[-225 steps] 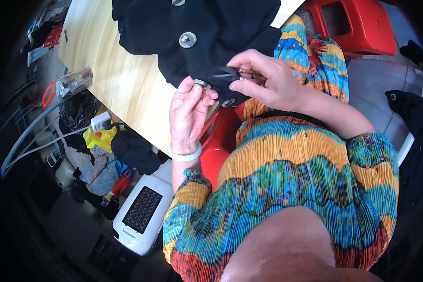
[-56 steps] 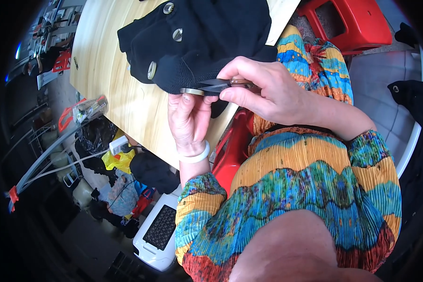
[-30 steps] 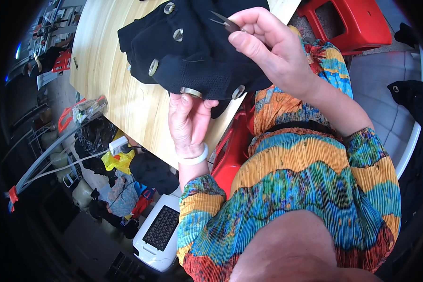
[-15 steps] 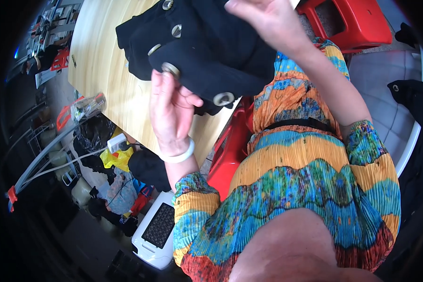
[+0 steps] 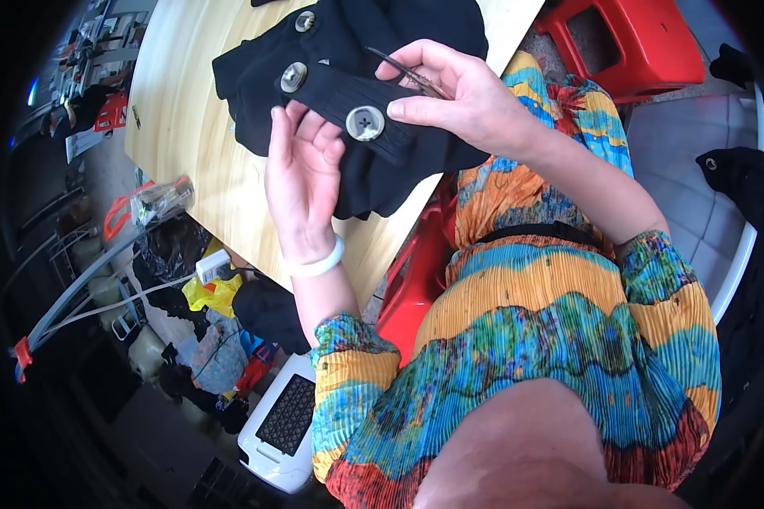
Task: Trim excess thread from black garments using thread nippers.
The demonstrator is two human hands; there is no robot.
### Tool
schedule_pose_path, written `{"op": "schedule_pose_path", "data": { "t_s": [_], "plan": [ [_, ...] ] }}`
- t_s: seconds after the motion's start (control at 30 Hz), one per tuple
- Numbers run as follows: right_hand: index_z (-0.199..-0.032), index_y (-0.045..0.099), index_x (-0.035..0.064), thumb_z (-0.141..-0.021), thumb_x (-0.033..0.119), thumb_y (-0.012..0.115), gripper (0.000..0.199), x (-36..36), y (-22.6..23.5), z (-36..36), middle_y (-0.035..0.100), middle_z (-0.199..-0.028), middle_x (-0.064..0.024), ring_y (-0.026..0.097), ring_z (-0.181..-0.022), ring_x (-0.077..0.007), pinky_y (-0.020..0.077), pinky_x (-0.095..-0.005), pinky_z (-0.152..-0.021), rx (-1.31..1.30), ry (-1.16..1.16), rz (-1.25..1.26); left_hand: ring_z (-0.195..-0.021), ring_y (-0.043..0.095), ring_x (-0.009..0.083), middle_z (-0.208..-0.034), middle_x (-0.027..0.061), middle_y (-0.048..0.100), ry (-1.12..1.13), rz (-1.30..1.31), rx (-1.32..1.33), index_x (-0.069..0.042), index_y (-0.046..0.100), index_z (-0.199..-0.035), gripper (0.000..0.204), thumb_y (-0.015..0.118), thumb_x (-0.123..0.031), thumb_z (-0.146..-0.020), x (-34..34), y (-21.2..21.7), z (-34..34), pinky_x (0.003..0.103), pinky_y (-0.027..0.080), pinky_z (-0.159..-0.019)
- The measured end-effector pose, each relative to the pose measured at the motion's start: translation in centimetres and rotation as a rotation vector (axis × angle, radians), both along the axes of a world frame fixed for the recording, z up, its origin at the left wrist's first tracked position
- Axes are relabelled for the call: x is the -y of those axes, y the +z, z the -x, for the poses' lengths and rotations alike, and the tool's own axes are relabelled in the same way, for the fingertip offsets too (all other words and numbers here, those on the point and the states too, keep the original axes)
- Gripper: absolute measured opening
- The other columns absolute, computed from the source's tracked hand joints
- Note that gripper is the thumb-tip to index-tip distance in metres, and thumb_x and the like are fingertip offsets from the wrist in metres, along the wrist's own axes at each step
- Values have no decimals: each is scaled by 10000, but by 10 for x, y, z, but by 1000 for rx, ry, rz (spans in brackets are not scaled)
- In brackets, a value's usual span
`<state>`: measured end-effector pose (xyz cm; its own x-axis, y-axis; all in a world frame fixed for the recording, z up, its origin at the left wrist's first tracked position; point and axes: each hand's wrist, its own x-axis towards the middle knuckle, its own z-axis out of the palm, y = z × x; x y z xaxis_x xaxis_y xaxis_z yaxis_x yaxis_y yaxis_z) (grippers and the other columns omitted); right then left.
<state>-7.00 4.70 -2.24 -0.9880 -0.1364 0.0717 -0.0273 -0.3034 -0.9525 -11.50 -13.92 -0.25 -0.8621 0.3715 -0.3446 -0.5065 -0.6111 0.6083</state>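
Observation:
A black garment with large grey-and-cream buttons lies over the tabletop. My left hand, a white bangle on its wrist, curls its fingers under the buttoned black band and holds it up. One four-hole button faces up between my two hands, and another button sits just beyond my left fingertips. In my right hand is a pair of slim, dark thread snips, tips pointing up and left. My right thumb reaches close to the four-hole button; whether it touches the cloth, I cannot tell.
The pale wooden table spans the upper left. Red plastic stools stand at the upper right and beside my lap. A white-framed bin holds black pieces at right. Bags and cloth crowd the lower left, near a white appliance.
My right hand has come down and left to the buttoned band, and the snips now show in it. The band is turned and raised, and my left hand has shifted slightly.

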Motion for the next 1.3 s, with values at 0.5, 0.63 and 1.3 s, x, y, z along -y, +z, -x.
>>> {"op": "schedule_pose_path", "data": {
  "t_s": [0.5,0.63,1.3],
  "plan": [
    [-1125,446,14,-756,6,621,409,1,15,-7,546,-945,-26,442,-670,5,351,-118,-568,-197,-302,-333,-830,618,228,-1007,146,591,-130,-48,92,2,514,-1079,254,494,-133,-865,1,5,-30,281,542,-577],
    [-1029,503,43,-716,117,664,359,-1,32,-21,587,-854,-69,606,-785,-123,489,-231,-681,-386,-286,-413,-911,593,223,-1044,156,564,-133,-261,142,12,491,-1099,261,467,-132,-883,-1,-10,-32,290,551,-667],
    [-871,554,49,-689,14,593,189,-21,33,1,575,-727,-67,602,-653,-175,469,-256,-548,-629,-466,-670,-686,609,215,-855,146,591,-261,-25,-76,37,515,-938,145,498,-83,-859,-7,-6,-39,258,502,-573]
  ]
}}
